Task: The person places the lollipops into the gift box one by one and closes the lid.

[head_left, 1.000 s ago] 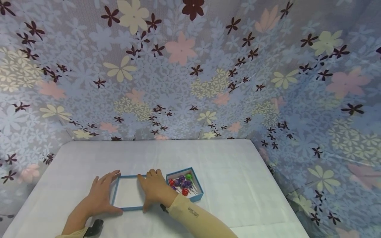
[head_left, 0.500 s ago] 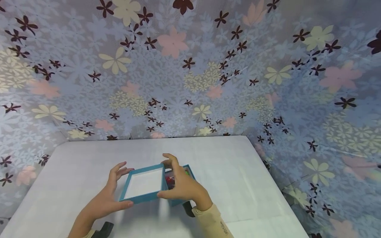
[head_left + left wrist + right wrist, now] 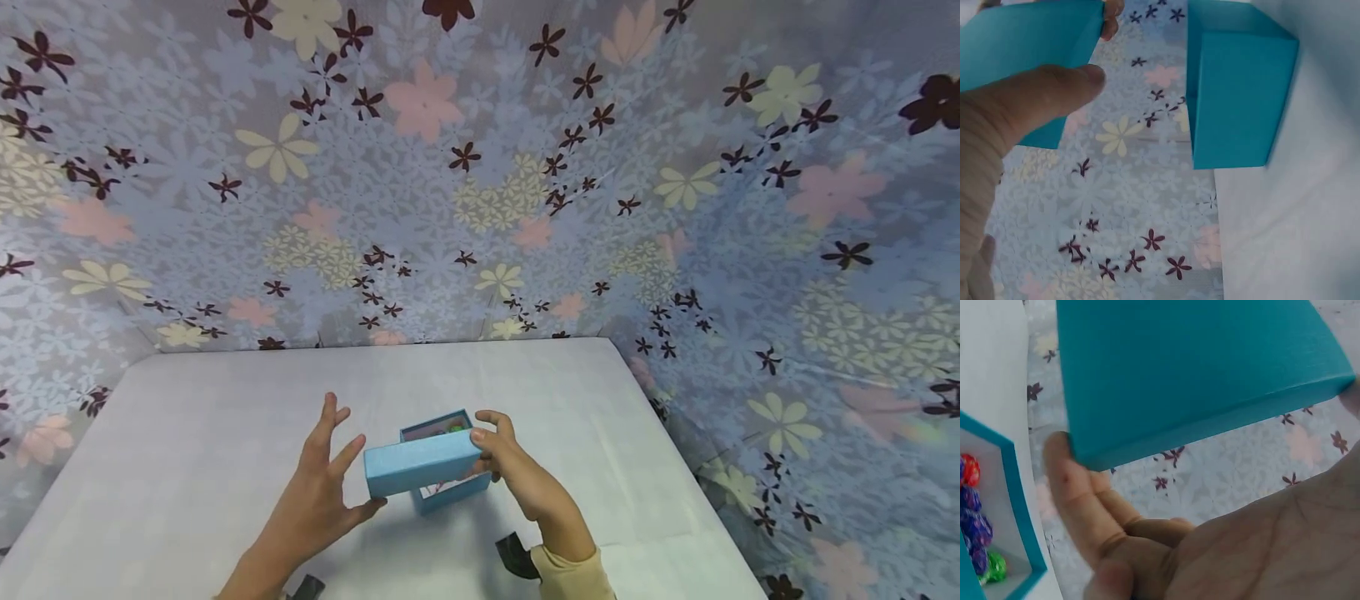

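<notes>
A blue box lid (image 3: 422, 462) is raised over the table, tilted so its long blue side faces the head view. My right hand (image 3: 531, 483) grips its right end, the thumb on one edge and the fingers on the other. At the opposite end my left hand (image 3: 311, 487) has its fingers spread, and the thumb lies right at the lower corner. Behind and below the lid stands a matching blue box (image 3: 456, 493), partly hidden by it. Inside the box are several wrapped lollipops (image 3: 975, 528) in red, purple and green, seen best in the right wrist view.
A white cloth covers the table (image 3: 225, 417). Floral fabric (image 3: 420, 208) hangs behind it and along the sides. Dark straps (image 3: 517, 557) show at both wrists.
The lid, lying on the table left of the box a second ago, was lifted, carried right and tipped over in front of the box. The left hand's fingers have come away from it and spread.
</notes>
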`<state>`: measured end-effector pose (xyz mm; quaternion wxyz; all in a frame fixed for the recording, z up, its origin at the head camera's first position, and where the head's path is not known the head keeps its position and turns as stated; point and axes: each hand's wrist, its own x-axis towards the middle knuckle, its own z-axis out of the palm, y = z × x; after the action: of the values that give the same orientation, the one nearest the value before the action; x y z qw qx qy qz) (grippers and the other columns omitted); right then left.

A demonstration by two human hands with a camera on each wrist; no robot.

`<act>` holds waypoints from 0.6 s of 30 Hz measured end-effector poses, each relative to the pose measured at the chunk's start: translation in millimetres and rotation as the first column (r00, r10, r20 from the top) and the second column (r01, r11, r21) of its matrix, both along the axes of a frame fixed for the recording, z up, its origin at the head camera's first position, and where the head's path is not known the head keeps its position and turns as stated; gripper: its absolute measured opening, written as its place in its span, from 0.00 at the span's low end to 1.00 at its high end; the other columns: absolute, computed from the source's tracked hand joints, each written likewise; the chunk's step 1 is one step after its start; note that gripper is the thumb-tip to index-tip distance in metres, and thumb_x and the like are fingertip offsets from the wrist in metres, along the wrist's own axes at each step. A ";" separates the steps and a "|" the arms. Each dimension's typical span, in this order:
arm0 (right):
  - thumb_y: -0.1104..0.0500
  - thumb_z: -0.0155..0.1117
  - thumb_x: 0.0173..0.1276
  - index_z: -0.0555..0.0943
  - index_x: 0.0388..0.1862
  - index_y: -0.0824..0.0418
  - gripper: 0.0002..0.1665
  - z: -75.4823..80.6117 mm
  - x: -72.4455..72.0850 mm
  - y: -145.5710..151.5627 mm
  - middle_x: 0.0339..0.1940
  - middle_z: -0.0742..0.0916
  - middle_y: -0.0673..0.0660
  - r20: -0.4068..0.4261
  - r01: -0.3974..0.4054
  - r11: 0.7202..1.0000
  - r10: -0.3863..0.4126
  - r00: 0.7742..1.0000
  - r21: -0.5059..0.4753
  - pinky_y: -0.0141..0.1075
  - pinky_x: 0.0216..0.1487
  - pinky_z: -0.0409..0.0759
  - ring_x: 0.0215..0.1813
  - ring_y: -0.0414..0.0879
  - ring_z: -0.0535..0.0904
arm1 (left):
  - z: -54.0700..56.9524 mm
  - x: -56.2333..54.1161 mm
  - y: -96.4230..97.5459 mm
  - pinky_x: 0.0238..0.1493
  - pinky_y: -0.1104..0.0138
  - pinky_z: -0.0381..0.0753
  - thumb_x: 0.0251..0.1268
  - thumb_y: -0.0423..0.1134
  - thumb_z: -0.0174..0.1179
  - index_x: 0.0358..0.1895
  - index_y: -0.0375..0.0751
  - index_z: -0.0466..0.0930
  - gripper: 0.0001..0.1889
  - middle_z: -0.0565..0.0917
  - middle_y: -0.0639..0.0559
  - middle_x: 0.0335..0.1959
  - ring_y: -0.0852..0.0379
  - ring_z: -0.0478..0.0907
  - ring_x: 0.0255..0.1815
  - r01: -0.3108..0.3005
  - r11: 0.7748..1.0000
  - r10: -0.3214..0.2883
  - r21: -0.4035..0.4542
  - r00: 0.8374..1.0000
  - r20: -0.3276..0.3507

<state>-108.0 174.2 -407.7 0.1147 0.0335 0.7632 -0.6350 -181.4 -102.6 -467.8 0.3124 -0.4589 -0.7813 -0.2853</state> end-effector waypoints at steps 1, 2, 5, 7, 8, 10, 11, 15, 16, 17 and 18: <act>0.36 0.42 0.73 0.44 0.79 0.58 0.46 1.4 -0.1 1.8 0.60 0.71 0.72 0.009 0.002 1.000 -0.002 1.000 0.003 0.44 0.46 0.60 0.56 0.59 0.75 | 0.9 -0.5 1.3 0.80 0.68 0.39 0.11 0.40 0.90 0.75 0.47 0.53 0.73 0.40 0.31 0.81 0.46 0.51 0.79 0.010 1.000 -0.010 -0.013 1.000 -0.028; 0.35 0.42 0.73 0.44 0.79 0.58 0.46 2.3 -0.3 3.7 0.60 0.72 0.72 0.015 0.001 1.000 -0.001 1.000 0.007 0.44 0.46 0.60 0.56 0.59 0.76 | 1.9 -0.9 2.7 0.81 0.66 0.38 0.11 0.39 0.90 0.74 0.47 0.55 0.72 0.42 0.31 0.81 0.45 0.52 0.78 0.024 0.999 -0.025 -0.025 0.998 -0.059; 0.34 0.41 0.72 0.43 0.78 0.59 0.47 0.2 -1.0 10.7 0.56 0.76 0.71 0.030 -0.010 1.000 0.010 0.999 0.013 0.43 0.44 0.60 0.55 0.58 0.78 | 1.1 -1.0 7.2 0.81 0.62 0.40 0.10 0.39 0.90 0.69 0.42 0.59 0.67 0.46 0.33 0.81 0.43 0.56 0.73 0.053 0.997 -0.061 -0.058 0.988 -0.140; 0.34 0.40 0.72 0.42 0.78 0.59 0.47 -1.9 -1.1 15.5 0.54 0.77 0.70 0.033 -0.016 1.000 0.016 0.999 0.012 0.43 0.43 0.60 0.53 0.57 0.78 | -0.4 -0.8 10.8 0.81 0.60 0.42 0.10 0.40 0.90 0.69 0.40 0.59 0.67 0.48 0.35 0.81 0.41 0.58 0.69 0.054 0.995 -0.069 -0.085 0.980 -0.188; 0.34 0.40 0.72 0.42 0.78 0.59 0.48 -2.6 -0.9 17.8 0.53 0.77 0.70 0.035 -0.013 1.000 0.013 0.999 0.011 0.42 0.42 0.61 0.53 0.57 0.78 | -1.2 -0.2 12.6 0.81 0.60 0.42 0.09 0.41 0.90 0.68 0.38 0.58 0.68 0.47 0.36 0.82 0.41 0.59 0.67 0.053 0.994 -0.073 -0.100 0.976 -0.206; 0.34 0.39 0.73 0.41 0.78 0.60 0.48 -3.9 -0.3 21.7 0.52 0.76 0.69 0.040 -0.012 1.000 0.012 0.999 0.008 0.42 0.42 0.62 0.51 0.57 0.77 | -3.1 1.8 15.8 0.80 0.60 0.42 0.10 0.43 0.90 0.68 0.37 0.58 0.68 0.44 0.39 0.83 0.42 0.59 0.65 0.045 0.990 -0.075 -0.132 0.969 -0.236; 0.34 0.38 0.73 0.41 0.78 0.60 0.48 -4.5 0.4 23.3 0.52 0.76 0.68 0.044 -0.014 1.000 0.014 0.999 0.007 0.42 0.41 0.62 0.51 0.56 0.77 | -3.8 2.9 17.3 0.79 0.59 0.44 0.09 0.45 0.90 0.68 0.36 0.58 0.68 0.44 0.40 0.83 0.42 0.60 0.65 0.037 0.989 -0.072 -0.141 0.965 -0.254; 0.32 0.30 0.77 0.42 0.78 0.60 0.45 -4.8 4.9 28.7 0.56 0.72 0.68 0.039 -0.037 0.999 0.036 0.999 0.026 0.42 0.43 0.62 0.52 0.57 0.75 | -3.7 5.0 22.9 0.67 0.56 0.55 0.06 0.53 0.90 0.66 0.35 0.62 0.69 0.55 0.41 0.80 0.44 0.63 0.64 0.025 0.994 -0.054 -0.102 0.956 -0.289; 0.30 0.27 0.77 0.42 0.79 0.60 0.46 -5.0 6.6 30.3 0.59 0.71 0.69 0.019 -0.057 0.998 0.056 0.998 0.036 0.43 0.44 0.62 0.53 0.57 0.74 | -2.8 4.7 24.0 0.64 0.55 0.57 0.06 0.54 0.90 0.66 0.35 0.62 0.69 0.58 0.41 0.79 0.45 0.64 0.63 0.026 0.996 -0.049 -0.084 0.957 -0.285; 0.29 0.24 0.77 0.43 0.79 0.59 0.46 -5.4 8.2 32.3 0.62 0.71 0.70 -0.016 -0.081 0.995 0.082 0.997 0.053 0.43 0.46 0.62 0.55 0.58 0.75 | -2.3 4.4 24.9 0.61 0.55 0.57 0.07 0.56 0.89 0.67 0.34 0.63 0.69 0.60 0.42 0.79 0.45 0.64 0.63 0.028 0.997 -0.045 -0.067 0.961 -0.274; 0.27 0.24 0.76 0.42 0.80 0.57 0.47 -6.5 10.3 34.5 0.66 0.69 0.71 -0.067 -0.106 0.992 0.110 0.992 0.063 0.44 0.49 0.64 0.58 0.59 0.74 | -1.9 4.4 25.6 0.60 0.54 0.57 0.09 0.59 0.88 0.67 0.34 0.63 0.69 0.62 0.42 0.78 0.45 0.64 0.63 0.028 0.998 -0.040 -0.053 0.969 -0.244</act>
<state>-97.6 208.7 -414.1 0.1211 -0.0267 0.7860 -0.6056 -177.0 -77.0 -469.8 0.3901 -0.5113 -0.7357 -0.2126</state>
